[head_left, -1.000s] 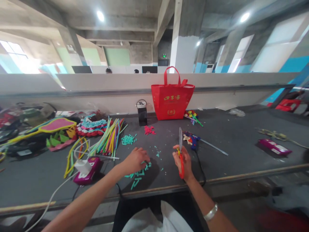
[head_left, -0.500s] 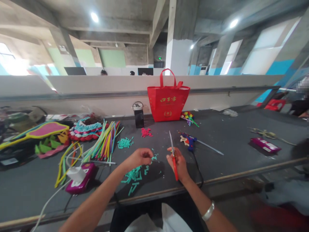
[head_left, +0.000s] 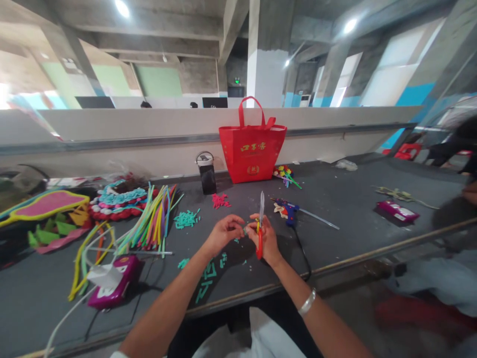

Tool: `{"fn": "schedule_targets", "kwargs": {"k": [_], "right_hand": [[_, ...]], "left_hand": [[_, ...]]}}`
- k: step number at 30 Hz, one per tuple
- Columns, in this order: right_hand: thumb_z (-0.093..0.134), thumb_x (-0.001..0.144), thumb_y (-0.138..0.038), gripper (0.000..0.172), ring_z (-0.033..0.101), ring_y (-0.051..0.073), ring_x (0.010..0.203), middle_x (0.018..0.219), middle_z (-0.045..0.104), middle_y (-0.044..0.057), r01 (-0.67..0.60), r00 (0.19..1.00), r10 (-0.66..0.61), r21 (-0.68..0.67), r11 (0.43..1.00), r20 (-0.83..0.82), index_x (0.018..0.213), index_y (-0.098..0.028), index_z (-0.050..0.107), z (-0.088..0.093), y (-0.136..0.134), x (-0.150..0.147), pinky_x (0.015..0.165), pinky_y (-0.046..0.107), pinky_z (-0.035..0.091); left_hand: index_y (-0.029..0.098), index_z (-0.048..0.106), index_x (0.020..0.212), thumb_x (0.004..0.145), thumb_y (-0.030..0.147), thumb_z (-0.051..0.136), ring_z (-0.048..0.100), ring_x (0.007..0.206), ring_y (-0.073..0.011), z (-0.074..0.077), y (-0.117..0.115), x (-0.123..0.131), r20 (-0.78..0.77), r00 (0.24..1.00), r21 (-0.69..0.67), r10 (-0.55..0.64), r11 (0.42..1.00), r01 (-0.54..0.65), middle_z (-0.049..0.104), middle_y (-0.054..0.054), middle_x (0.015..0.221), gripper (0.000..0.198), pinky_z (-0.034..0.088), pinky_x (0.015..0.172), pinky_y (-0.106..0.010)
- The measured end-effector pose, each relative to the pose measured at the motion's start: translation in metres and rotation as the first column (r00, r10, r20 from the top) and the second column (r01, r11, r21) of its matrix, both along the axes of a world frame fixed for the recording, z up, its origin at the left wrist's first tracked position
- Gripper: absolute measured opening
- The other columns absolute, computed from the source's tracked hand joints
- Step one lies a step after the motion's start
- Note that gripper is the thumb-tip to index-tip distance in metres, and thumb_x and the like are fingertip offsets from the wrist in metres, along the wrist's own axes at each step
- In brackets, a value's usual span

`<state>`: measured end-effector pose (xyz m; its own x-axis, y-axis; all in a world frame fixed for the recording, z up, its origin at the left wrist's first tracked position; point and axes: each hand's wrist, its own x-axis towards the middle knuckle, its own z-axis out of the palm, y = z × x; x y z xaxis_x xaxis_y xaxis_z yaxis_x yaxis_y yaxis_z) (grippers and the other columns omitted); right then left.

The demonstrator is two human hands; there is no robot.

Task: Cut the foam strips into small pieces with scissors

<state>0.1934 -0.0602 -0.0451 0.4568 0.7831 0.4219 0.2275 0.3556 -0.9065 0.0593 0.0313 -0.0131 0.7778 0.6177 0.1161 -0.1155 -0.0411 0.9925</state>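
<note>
The left hand (head_left: 222, 232) has been lifted off the scattered teal cut pieces (head_left: 208, 271) on the tabletop (head_left: 354, 209) and brought up against the right hand (head_left: 265, 237); a second ago it was pressed down among those pieces. A small teal piece (head_left: 245, 230) is now pinched in the left grip, fingertips closed on it, and is presented just beside the scissors (head_left: 260, 228). This is judged to mean that a piece has been collected and is being positioned for trimming.

The scissors are held above the near middle of the tabletop. The right grip is closed around the red handles, with the blades drawn together or nearly so. Their long axis runs almost vertically in the view: handles low and near, blade tip directed up and away toward the red bag (head_left: 252, 149). A blue glue gun (head_left: 287, 211) lies just to the right, untouched.
</note>
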Motion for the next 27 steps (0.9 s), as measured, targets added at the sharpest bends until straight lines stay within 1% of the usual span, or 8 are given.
{"fn": "schedule_targets", "kwargs": {"k": [6, 9, 13, 16, 18, 20, 25, 27], "right_hand": [[0.06, 0.08, -0.032, 0.033, 0.06, 0.011, 0.059, 0.074, 0.062, -0.005, 0.042, 0.997, -0.039, 0.049, 0.998, -0.06, 0.109, -0.023, 0.046, 0.0001, -0.002, 0.0001, 0.058, 0.023, 0.049], [0.061, 0.08, -0.033, 0.037, 0.064, 0.012, 0.066, 0.084, 0.066, -0.001, 0.013, 1.0, -0.014, 0.033, 0.999, 0.016, 0.113, -0.023, 0.045, 0.0031, -0.0039, -0.0023, 0.063, 0.025, 0.052], [0.06, 0.079, -0.029, 0.029, 0.065, 0.013, 0.073, 0.093, 0.066, 0.002, 0.073, 0.981, -0.08, 0.046, 0.996, 0.178, 0.106, -0.022, 0.051, 0.0069, -0.0065, -0.0036, 0.073, 0.027, 0.053], [0.056, 0.082, -0.029, 0.027, 0.065, 0.013, 0.069, 0.084, 0.065, 0.0, 0.109, 0.986, -0.112, 0.035, 0.993, 0.126, 0.108, -0.022, 0.049, 0.0062, -0.0074, -0.002, 0.071, 0.027, 0.052], [0.054, 0.084, -0.031, 0.031, 0.064, 0.013, 0.068, 0.08, 0.066, -0.001, 0.094, 0.994, -0.095, 0.017, 0.995, 0.055, 0.112, -0.022, 0.046, 0.0046, -0.0067, -0.0007, 0.067, 0.027, 0.052], [0.055, 0.083, -0.032, 0.033, 0.065, 0.014, 0.068, 0.08, 0.066, -0.001, 0.085, 0.996, -0.085, 0.004, 0.996, 0.036, 0.113, -0.022, 0.045, 0.0032, -0.0049, 0.0007, 0.066, 0.026, 0.052], [0.055, 0.08, -0.027, 0.027, 0.065, 0.014, 0.068, 0.079, 0.066, -0.001, 0.101, 0.975, -0.1, 0.004, 0.995, 0.198, 0.106, -0.021, 0.051, 0.0036, -0.0012, 0.0029, 0.067, 0.027, 0.052], [0.055, 0.081, -0.027, 0.028, 0.065, 0.014, 0.067, 0.079, 0.066, -0.001, 0.087, 0.974, -0.085, 0.002, 0.996, 0.211, 0.108, -0.021, 0.05, 0.0048, -0.0018, 0.0025, 0.068, 0.027, 0.053]], "left_hand": [[0.016, 0.059, 0.097, 0.07, 0.025, 0.071, 0.061, 0.062, -0.0139, -0.0006, -0.002, -0.0076, 0.052, 0.999, -0.105, -0.007, 0.994, 0.012, 0.068, -0.003, 0.069, 0.031, 0.046, 0.063, -0.026], [0.016, 0.059, 0.098, 0.069, 0.027, 0.073, 0.061, 0.061, -0.0134, -0.0032, -0.0051, -0.0043, 0.046, 0.998, -0.118, 0.03, 0.993, -0.025, 0.068, -0.002, 0.07, 0.034, 0.046, 0.065, -0.027], [0.017, 0.059, 0.097, 0.068, 0.027, 0.073, 0.059, 0.061, -0.0123, -0.0079, -0.0067, -0.0013, 0.052, 0.997, -0.087, 0.051, 0.995, -0.047, 0.068, -0.001, 0.07, 0.034, 0.045, 0.064, -0.025], [0.016, 0.058, 0.098, 0.071, 0.024, 0.071, 0.059, 0.062, -0.0123, -0.0087, -0.0048, -0.0029, 0.063, 0.997, -0.049, 0.045, 0.998, -0.042, 0.067, -0.001, 0.068, 0.031, 0.044, 0.063, -0.025], [0.016, 0.058, 0.099, 0.071, 0.023, 0.07, 0.059, 0.063, -0.0126, -0.0081, -0.0041, -0.0044, 0.061, 0.998, -0.033, 0.034, 0.999, -0.032, 0.066, -0.001, 0.068, 0.031, 0.044, 0.064, -0.025], [0.017, 0.058, 0.1, 0.071, 0.023, 0.07, 0.059, 0.065, -0.0129, -0.0073, -0.0045, -0.0053, 0.059, 0.998, -0.019, 0.022, 1.0, -0.021, 0.066, -0.001, 0.069, 0.032, 0.044, 0.065, -0.025], [0.017, 0.058, 0.103, 0.073, 0.023, 0.068, 0.058, 0.065, -0.012, -0.0081, -0.0063, -0.0056, 0.056, 0.998, 0.014, 0.037, 0.999, -0.038, 0.066, -0.001, 0.072, 0.031, 0.044, 0.067, -0.025], [0.017, 0.058, 0.103, 0.074, 0.024, 0.067, 0.058, 0.066, -0.0119, -0.0089, -0.0064, -0.0053, 0.059, 0.997, 0.014, 0.047, 0.999, -0.048, 0.065, -0.001, 0.072, 0.031, 0.044, 0.067, -0.025]]}}
